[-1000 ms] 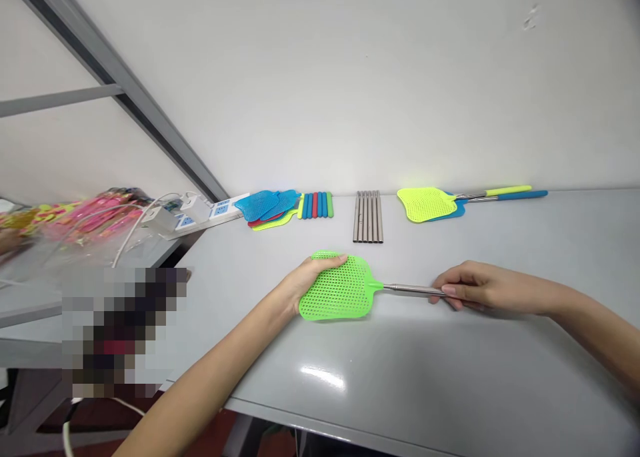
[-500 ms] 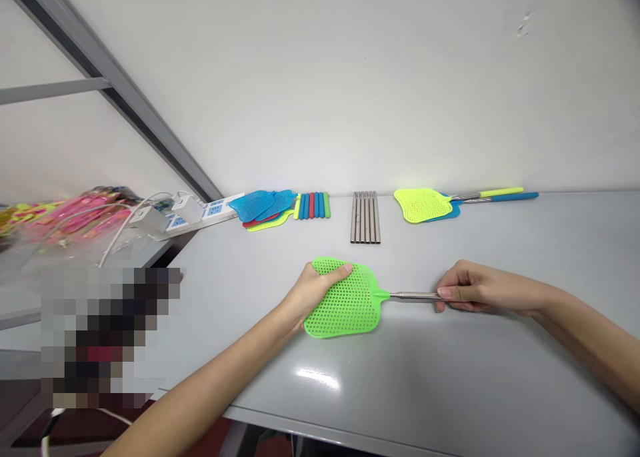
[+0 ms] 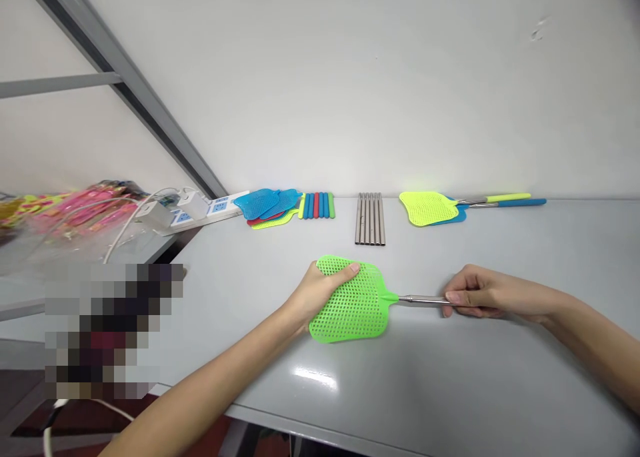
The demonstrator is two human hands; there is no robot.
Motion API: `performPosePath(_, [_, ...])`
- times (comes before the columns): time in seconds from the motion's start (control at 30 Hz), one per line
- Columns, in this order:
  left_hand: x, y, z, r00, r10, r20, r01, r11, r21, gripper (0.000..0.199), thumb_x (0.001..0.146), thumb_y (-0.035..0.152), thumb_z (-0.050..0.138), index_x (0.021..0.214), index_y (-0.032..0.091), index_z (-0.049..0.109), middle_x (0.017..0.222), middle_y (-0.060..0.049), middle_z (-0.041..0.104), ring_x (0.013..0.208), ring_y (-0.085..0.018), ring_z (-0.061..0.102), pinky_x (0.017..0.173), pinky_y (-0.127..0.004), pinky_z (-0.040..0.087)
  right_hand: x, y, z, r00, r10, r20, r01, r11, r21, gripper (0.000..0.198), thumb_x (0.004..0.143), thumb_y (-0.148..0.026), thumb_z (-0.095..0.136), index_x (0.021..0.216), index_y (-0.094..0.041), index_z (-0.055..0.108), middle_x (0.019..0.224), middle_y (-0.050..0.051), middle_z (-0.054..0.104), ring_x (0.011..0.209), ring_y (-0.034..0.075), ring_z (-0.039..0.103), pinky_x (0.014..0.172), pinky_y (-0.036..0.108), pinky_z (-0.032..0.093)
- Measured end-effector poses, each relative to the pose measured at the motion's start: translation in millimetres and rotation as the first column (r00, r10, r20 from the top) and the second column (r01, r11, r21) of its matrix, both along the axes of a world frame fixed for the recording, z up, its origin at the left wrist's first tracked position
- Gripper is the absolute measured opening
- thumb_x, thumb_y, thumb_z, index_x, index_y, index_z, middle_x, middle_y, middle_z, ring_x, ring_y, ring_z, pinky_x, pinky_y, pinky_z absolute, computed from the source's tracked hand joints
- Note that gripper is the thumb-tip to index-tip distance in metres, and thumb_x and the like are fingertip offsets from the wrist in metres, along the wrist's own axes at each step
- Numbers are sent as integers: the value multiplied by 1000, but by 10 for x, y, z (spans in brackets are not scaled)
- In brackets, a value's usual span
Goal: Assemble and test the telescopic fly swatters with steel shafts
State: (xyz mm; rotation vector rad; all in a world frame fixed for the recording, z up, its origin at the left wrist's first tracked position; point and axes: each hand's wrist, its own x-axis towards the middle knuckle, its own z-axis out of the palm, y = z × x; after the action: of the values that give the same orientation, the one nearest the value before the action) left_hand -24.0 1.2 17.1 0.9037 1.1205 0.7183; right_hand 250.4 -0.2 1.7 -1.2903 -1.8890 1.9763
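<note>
A bright green perforated fly swatter head (image 3: 357, 307) is gripped at its left edge by my left hand (image 3: 320, 290), thumb lying on top. From the neck of the head a metal rod (image 3: 423, 300) runs to the right. My right hand (image 3: 473, 293) is closed around that rod, thumb and fingers pinching it; the rod's far end is hidden in the hand. Behind my hands lies a row of several loose metal rods (image 3: 370, 218). Several coloured handle sleeves (image 3: 319, 206) lie side by side to the left of those rods.
Blue, red and yellow swatter heads (image 3: 260, 205) are piled at the back left. Yellow and blue swatters with handles (image 3: 430, 208) lie at the back right. A white power strip (image 3: 213, 209) with plugs and cords sits by the bagged pink items (image 3: 100, 214) on the left.
The whole view has shifted slightly, moving everything a little to the right in the picture. Both hands keep the same hold on the green swatter head and its rod.
</note>
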Motion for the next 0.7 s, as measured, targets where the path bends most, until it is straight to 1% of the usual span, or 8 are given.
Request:
performPosePath(0.2, [-39,33,41,995,-13,100,17,999,-42,23,65,34,62,73,12,62,77,-10,64,69,-20,60,63,-30,48,-15,-12,25,1000,2,16,-2,1000,-22,38,78,-45,44,81,-12,62,50,-4,33,40,5,21,40,22,15])
performPosePath(0.33, [-65,75,3,989,12,148,3,995,-102,23,65,33,62,74,12,61,74,-10,63,67,-20,60,62,-31,48,-30,-30,70,996,32,82,-32,999,5,41,78,-47,42,84,-12,61,53,-3,38,40,5,25,39,21,18])
performPosePath(0.47, [-94,84,3,981,-17,193,45,989,-142,26,66,34,60,77,11,61,76,-12,63,69,-20,60,64,-31,47,-90,-86,108,987,51,150,-55,998,23,42,78,-49,40,85,-13,60,58,-1,44,42,5,32,39,19,24])
performPosePath(0.53, [-99,72,20,983,-16,185,41,990,-134,26,66,34,60,77,11,61,75,-12,63,69,-20,60,64,-31,47,-151,-120,111,988,37,147,-42,999,32,40,77,-49,42,83,-13,61,58,0,44,44,6,35,40,19,26])
performPosePath(0.6, [-94,55,30,988,1,157,19,992,-123,25,65,34,61,75,12,61,74,-11,63,68,-20,60,63,-31,47,-226,-153,106,992,-16,123,8,998,66,39,77,-49,43,81,-14,61,58,-1,43,48,7,36,43,19,29])
performPosePath(0.7, [-72,30,15,992,8,123,6,994,-113,24,64,34,62,73,12,61,71,-11,63,66,-20,59,60,-30,46,-332,-196,98,991,-35,130,26,997,67,41,76,-51,42,79,-15,61,55,-2,41,46,6,32,42,19,26])
